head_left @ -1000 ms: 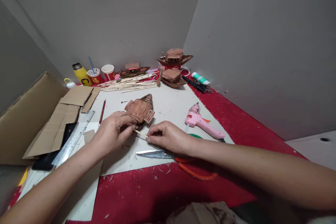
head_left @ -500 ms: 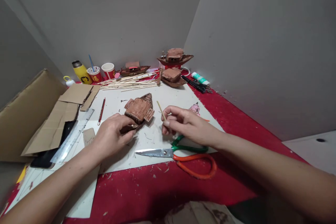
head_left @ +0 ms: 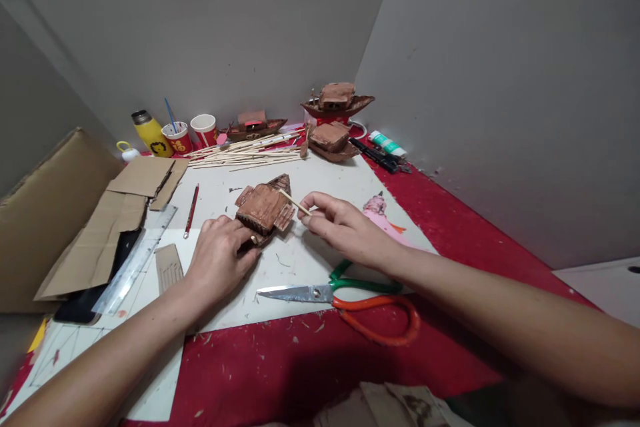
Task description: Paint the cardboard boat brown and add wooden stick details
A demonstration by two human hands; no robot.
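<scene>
A small brown model boat (head_left: 263,207) with a roofed cabin rests on the white paper (head_left: 310,177). Its near end is gripped by my left hand (head_left: 223,250), whose fingers partly cover it. Between the thumb and fingers of my right hand (head_left: 335,223) is a thin wooden stick (head_left: 295,202). The stick's far tip is at the right edge of the boat's roof; whether it touches cannot be made out. Below my right hand lie scissors (head_left: 317,293) with one green and one orange handle. A pink piping bag (head_left: 380,217) lies beyond my right wrist.
Several wooden sticks (head_left: 250,155) lie behind the boat, near more model boats (head_left: 333,140), paper cups (head_left: 204,130) and a yellow bottle (head_left: 151,133). Cardboard pieces (head_left: 110,227), a clear ruler (head_left: 135,263) and a red pencil (head_left: 191,210) are on the left. A glue tube (head_left: 387,144) lies back right.
My right hand has moved slightly left and up, and the stick has tilted toward the boat, bringing its tip to the roof's edge. My left hand stays on the boat.
</scene>
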